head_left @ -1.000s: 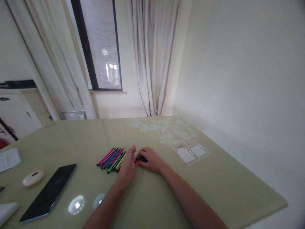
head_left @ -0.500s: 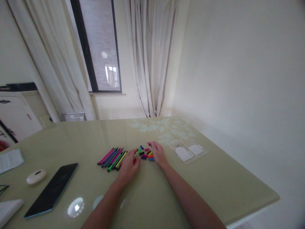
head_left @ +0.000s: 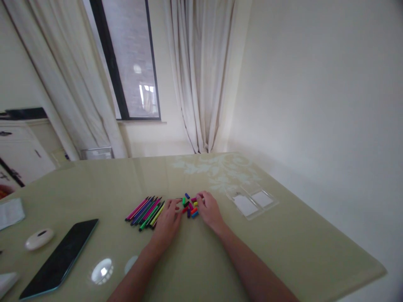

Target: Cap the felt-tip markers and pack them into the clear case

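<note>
Between my two hands lies a loose cluster of small marker caps [head_left: 189,206] in green, black, purple, red, orange, blue, yellow and magenta. My left hand [head_left: 168,219] rests at the cluster's left side, fingers reaching forward and apart, holding nothing I can see. On the right, my right hand [head_left: 210,211] curves around the cluster's edge, its thumb and fingertips at a magenta cap [head_left: 194,199] without a visible grip. Several uncapped markers [head_left: 145,212] lie side by side just left of my left hand, which partly covers the nearest ones.
A clear plastic case [head_left: 252,202] with white inserts lies open to the right. At the left are a black tablet [head_left: 61,258], a white oval object [head_left: 39,239] and a white cloth or paper [head_left: 11,214]. The table [head_left: 201,268] ends near the wall at right.
My hands have drawn the caps into a tighter cluster, and some caps have turned. My right hand's fingers have come lower and curled more. The view has shifted slightly.
</note>
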A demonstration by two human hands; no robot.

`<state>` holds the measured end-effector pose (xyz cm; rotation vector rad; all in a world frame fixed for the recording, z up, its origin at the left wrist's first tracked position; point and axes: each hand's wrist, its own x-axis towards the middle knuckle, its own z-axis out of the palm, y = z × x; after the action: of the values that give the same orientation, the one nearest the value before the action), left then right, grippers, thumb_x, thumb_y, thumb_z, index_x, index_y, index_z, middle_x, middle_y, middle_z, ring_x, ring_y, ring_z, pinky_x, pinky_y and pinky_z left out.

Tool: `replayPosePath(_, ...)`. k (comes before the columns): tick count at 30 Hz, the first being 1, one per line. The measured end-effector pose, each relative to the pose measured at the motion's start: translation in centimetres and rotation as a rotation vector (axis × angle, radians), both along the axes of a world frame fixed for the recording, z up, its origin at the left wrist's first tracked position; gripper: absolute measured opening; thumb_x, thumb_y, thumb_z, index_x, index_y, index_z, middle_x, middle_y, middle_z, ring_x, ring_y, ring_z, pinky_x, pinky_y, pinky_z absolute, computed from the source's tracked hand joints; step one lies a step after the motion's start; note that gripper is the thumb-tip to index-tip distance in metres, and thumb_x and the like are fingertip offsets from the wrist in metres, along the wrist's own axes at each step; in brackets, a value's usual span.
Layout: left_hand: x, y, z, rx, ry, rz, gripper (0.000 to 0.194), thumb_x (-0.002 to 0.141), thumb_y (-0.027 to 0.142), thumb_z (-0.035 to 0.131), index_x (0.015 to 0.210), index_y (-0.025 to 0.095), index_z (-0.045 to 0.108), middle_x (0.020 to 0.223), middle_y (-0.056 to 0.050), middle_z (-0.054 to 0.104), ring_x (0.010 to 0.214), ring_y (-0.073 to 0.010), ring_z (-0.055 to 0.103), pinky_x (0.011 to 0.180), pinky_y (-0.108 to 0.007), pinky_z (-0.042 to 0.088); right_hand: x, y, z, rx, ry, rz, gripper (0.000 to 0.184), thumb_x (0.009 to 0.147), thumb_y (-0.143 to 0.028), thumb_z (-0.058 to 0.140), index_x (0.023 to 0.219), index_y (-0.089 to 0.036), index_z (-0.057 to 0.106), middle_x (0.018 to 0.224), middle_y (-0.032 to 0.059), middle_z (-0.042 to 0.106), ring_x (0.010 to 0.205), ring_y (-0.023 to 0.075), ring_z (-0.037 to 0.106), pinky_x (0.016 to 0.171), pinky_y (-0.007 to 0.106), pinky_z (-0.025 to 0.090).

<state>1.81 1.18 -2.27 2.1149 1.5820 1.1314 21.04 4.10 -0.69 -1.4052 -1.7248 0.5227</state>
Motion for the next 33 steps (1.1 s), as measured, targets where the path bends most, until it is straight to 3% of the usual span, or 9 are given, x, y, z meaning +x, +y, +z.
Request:
replayPosePath(4, -2.6, 0.1, 2.3, 0.025, 0.197, 0.224, 0.023, 0.096, 0.024, 0.046, 0.112, 0.018, 0.062, 0.106, -0.010, 0.068, 0.101, -0.0272, 0.065, 0.093, -0.040, 0.050, 0.3, -0.5, 0.6, -0.019, -0.033, 0.037, 0.021, 0.098, -0.033, 0.056, 0.108, -0.017, 0.066, 0.104, 0.0088, 0.069, 0.085, 0.0191, 0.066, 0.080, 0.030, 0.048)
replayPosePath(8, -4.7, 0.0, 3.4, -0.162, 0.424, 0.320, 0.018, 0.094, 0.035, 0.055, 0.098, 0.020, 0.064, 0.096, -0.009, 0.071, 0.095, -0.0287, 0.066, 0.084, -0.038, 0.048, 0.0, -1.6, 0.9, -0.033, -0.155, 0.248, 0.039, 0.082, -0.034, 0.078, 0.117, -0.021, 0.065, 0.113, 0.0076, 0.066, 0.101, 0.0218, 0.064, 0.089, 0.032, 0.048)
replayPosePath(13, -5.0, 0.0, 3.2, -0.276, 0.474, 0.286, 0.016, 0.094, 0.035, 0.057, 0.094, 0.021, 0.064, 0.097, -0.007, 0.071, 0.095, -0.0255, 0.067, 0.079, -0.033, 0.046, 0.0, -1.7, 1.0, -0.057, -0.214, 0.254, 0.034, 0.085, -0.020, 0.071, 0.119, -0.023, 0.067, 0.118, 0.0070, 0.064, 0.104, 0.0214, 0.064, 0.094, 0.033, 0.047)
replayPosePath(19, -3.6, -0.7, 4.5, -0.296, 0.619, 0.243, 0.016, 0.094, 0.031, 0.059, 0.092, 0.018, 0.068, 0.107, -0.012, 0.069, 0.106, -0.0275, 0.065, 0.088, -0.035, 0.047, 2.1, 0.1, 1.0, -0.062, -0.141, 0.130, 0.022, 0.090, -0.016, 0.065, 0.111, -0.020, 0.070, 0.110, 0.0057, 0.066, 0.077, 0.0138, 0.062, 0.078, 0.027, 0.048)
replayPosePath(24, -2.9, -1.4, 5.7, -0.335, 0.748, 0.186, 0.016, 0.094, 0.027, 0.060, 0.092, 0.015, 0.070, 0.107, -0.015, 0.070, 0.107, -0.0323, 0.064, 0.088, -0.040, 0.048, 1.7, -0.3, 1.7, 0.019, -0.276, 0.083, 0.021, 0.100, -0.022, 0.053, 0.104, -0.023, 0.074, 0.105, 0.0058, 0.066, 0.091, 0.0181, 0.064, 0.083, 0.029, 0.047)
replayPosePath(28, -3.2, -1.6, 4.5, -0.167, 0.571, 0.128, 0.020, 0.098, 0.028, 0.052, 0.098, 0.018, 0.068, 0.109, -0.012, 0.070, 0.108, -0.0290, 0.064, 0.094, -0.041, 0.047, 1.4, -0.2, 1.3, 0.057, -0.338, -0.013, 0.027, 0.104, -0.024, 0.047, 0.105, -0.022, 0.074, 0.107, 0.0079, 0.068, 0.104, 0.0210, 0.063, 0.090, 0.030, 0.047)
replayPosePath(33, -3.3, -2.2, 2.7, -0.087, 0.158, 0.074, 0.026, 0.101, 0.038, 0.044, 0.106, 0.022, 0.064, 0.107, -0.008, 0.074, 0.102, -0.0260, 0.067, 0.091, -0.038, 0.049, 2.0, 0.9, 0.0, 0.044, -0.333, 0.123, 0.032, 0.104, -0.019, 0.044, 0.113, -0.025, 0.074, 0.111, 0.0073, 0.069, 0.108, 0.0197, 0.062, 0.095, 0.030, 0.046)
